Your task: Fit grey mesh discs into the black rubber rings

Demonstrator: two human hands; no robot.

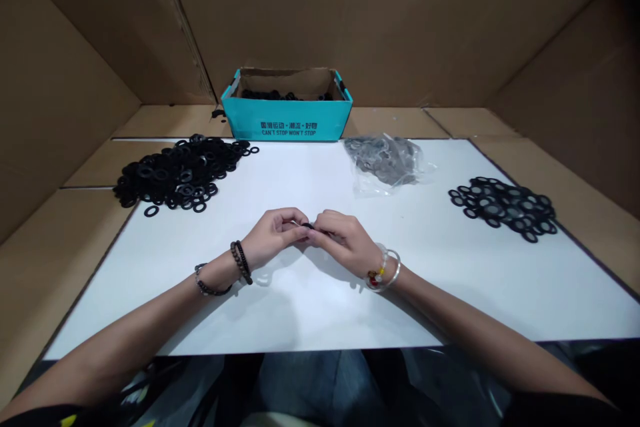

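Head view, left to right: we judge the large heap of black rings [185, 173], open-centred, as work left; the teal box [287, 121] holds more black pieces, and the clear bag [385, 163] of grey pieces looks well stocked. At far right, the smaller pile of grey-centred rings [503, 208] looks like the done part. Between these, our left hand [273, 235] has its fingers pinched narrow on 1 dark piece [308, 225], small and mostly covered, above the table [300, 180]; we cannot tell whether its centre is filled. Our right hand [350, 243] pinches it too.
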